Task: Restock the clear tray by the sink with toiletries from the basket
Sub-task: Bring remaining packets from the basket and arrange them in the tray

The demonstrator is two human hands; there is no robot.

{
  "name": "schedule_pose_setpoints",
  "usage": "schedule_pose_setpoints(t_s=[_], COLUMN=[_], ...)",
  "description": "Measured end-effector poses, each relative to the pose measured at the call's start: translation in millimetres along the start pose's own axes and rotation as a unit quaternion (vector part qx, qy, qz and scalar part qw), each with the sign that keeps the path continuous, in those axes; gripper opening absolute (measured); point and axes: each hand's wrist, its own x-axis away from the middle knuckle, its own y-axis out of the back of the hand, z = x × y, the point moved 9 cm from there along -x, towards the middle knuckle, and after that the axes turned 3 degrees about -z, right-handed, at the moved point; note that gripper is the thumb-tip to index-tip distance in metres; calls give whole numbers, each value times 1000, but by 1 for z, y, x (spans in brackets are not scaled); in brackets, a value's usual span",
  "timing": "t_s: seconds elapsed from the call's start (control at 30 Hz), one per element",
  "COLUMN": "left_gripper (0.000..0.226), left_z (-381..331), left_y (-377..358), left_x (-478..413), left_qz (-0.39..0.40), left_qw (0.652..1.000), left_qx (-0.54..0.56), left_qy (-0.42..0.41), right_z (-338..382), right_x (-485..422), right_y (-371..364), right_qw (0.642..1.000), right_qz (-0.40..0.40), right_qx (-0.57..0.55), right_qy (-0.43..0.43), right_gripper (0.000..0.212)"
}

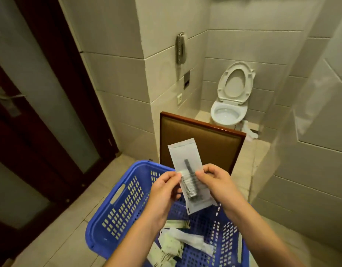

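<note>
A blue perforated plastic basket sits low in front of me, with several white toiletry packets lying in its bottom. Above the basket I hold up a white sealed packet with a dark comb-like item inside. My left hand pinches its left edge and my right hand pinches its right edge. The packet stands nearly upright, tilted slightly left. The clear tray and the sink are not in view.
A wooden chair back with brown padding stands just behind the basket. A toilet with its seat raised is at the far wall. A dark wooden door with frosted glass is on the left. A wall phone hangs on the tiles.
</note>
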Motion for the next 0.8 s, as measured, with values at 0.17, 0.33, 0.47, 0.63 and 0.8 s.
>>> schedule_pose_setpoints(t_s=[0.17,0.33,0.47,0.63,0.8], left_gripper=[14,16,35,50,50], left_z=[20,67,116,186,249], left_y=[-44,-126,-210,-303,-368], left_x=[14,33,74,172,276], left_qz=[40,138,261,435,525], left_qw=[997,982,943,827,725], left_qx=[-64,-96,-96,-94,-118], left_qy=[3,80,186,344,430], right_z=[-20,-53,-52,-62,-81], right_x=[36,80,137,220,323], right_y=[47,131,213,305,377], right_qw=[998,983,962,926,898], right_qz=[-32,-145,-230,-309,-336], right_qx=[-46,-95,-148,-211,-267], right_qy=[-35,-64,-13,41,100], right_gripper=[12,18,19,15,52])
